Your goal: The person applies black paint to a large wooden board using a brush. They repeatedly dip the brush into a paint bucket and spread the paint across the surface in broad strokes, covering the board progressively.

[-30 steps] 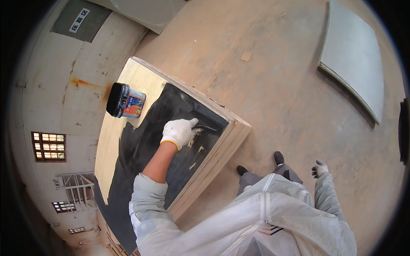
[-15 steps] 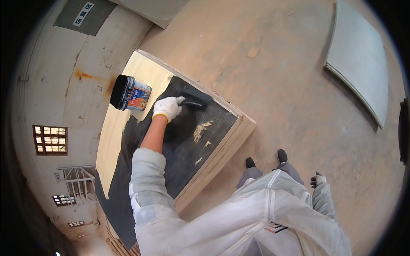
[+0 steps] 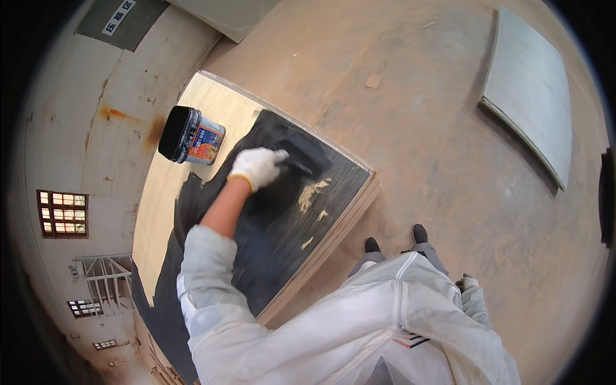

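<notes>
My left hand (image 3: 258,168), in a white glove with a yellow cuff, grips a black-coated spreading tool (image 3: 301,168). The tool has a wide, flat-looking head, but its exact kind is hard to make out. It rests on the wet black coating (image 3: 256,218) covering much of a pale board (image 3: 212,96). Near the black edge, a few bare yellowish patches (image 3: 312,196) show through. Beyond my left hand a black-smeared bucket (image 3: 204,142) with a colourful label stands on uncoated board. My right hand (image 3: 468,281) hangs by my side, dark at the fingers, which look loosely apart with nothing visible in them.
The board tops a stack with layered edges (image 3: 327,240), right beside my feet (image 3: 372,245). A grey-white panel (image 3: 529,96) lies on the dusty floor (image 3: 410,141) at the far right. A stained wall (image 3: 109,154) with barred windows (image 3: 63,213) runs along the left.
My left hand and the tool have moved a little to the right across the coated board. My right hand sits slightly lower and more hidden by the jacket. The whole view has shifted slightly.
</notes>
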{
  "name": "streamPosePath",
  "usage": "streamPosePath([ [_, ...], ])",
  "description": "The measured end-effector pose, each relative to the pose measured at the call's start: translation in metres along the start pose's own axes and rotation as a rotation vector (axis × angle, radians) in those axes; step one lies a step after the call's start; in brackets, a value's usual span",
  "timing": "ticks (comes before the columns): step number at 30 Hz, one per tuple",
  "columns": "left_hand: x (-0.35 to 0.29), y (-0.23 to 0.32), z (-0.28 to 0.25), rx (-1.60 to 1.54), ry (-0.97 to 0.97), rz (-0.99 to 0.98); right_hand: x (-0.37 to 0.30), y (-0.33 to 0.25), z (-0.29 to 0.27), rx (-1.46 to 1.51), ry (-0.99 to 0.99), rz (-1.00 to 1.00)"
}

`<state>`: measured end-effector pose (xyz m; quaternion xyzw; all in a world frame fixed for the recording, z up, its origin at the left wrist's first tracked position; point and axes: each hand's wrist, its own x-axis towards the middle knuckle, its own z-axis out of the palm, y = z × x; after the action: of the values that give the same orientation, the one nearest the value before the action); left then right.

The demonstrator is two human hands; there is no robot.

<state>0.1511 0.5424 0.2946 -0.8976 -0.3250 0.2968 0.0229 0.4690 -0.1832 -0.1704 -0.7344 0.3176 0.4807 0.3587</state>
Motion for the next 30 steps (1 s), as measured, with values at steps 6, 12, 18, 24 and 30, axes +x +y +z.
streamPosePath([
  [6, -0.085, 0.033, 0.054, -0.09, -0.053, -0.219, 0.003, -0.032, 0.034, -0.084, -0.092, -0.016],
  [12, -0.08, 0.106, 0.049, -0.165, -0.002, -0.284, -0.009, -0.119, 0.067, -0.265, -0.176, -0.148],
  [18, -0.04, 0.126, 0.041, -0.194, 0.057, -0.39, -0.023, -0.193, 0.08, -0.351, -0.206, -0.296],
  [24, -0.055, 0.14, 0.028, -0.26, -0.003, -0.444, 0.0, -0.198, 0.064, -0.38, -0.223, -0.253],
  [30, -0.064, 0.174, 0.016, -0.266, -0.07, -0.452, 0.051, -0.165, 0.031, -0.4, -0.146, -0.077],
])
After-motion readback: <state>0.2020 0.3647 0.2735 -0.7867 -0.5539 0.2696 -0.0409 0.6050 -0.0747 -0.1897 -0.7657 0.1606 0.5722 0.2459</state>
